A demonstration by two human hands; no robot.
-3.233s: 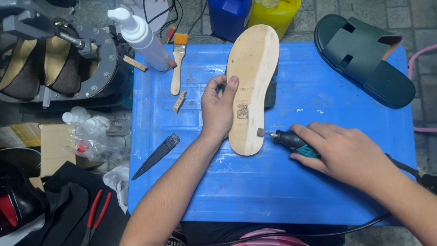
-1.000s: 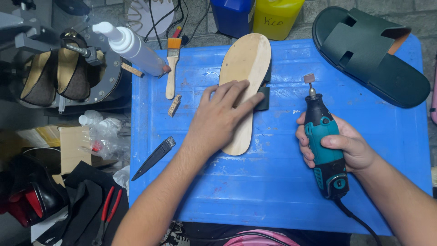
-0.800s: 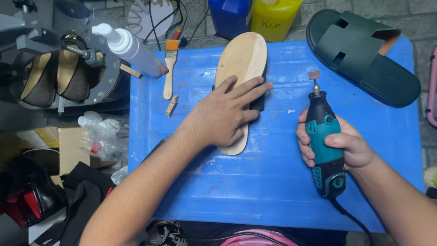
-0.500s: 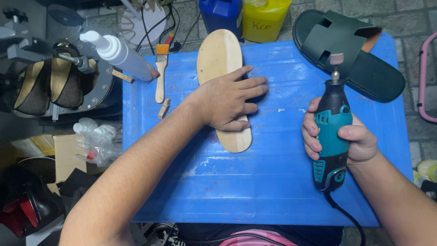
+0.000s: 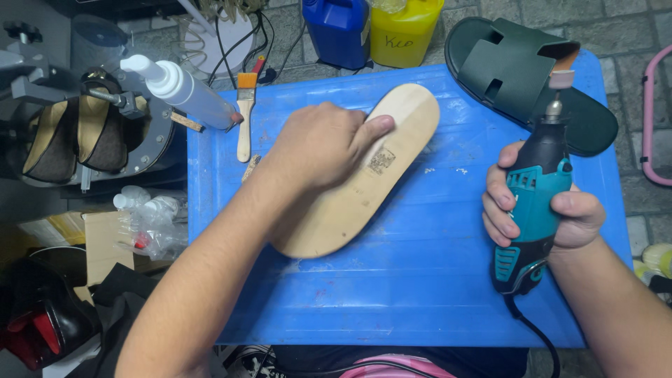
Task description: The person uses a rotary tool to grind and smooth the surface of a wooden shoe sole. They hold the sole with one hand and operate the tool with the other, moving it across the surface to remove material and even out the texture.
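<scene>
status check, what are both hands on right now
Left hand pressed flat on the tan wooden insole. Right hand grips the teal rotary tool upright, bit clear of the insole. Dark green sandal behind the tool tip.

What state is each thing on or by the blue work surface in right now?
Tan wooden insole: flat, angled, under left hand.
Teal rotary tool: upright, gripped by right hand, off insole.
Dark green sandal: lying at the corner.
Orange-bristled paintbrush: lying flat, untouched.
White squeeze bottle: tipped over, capped.
</scene>
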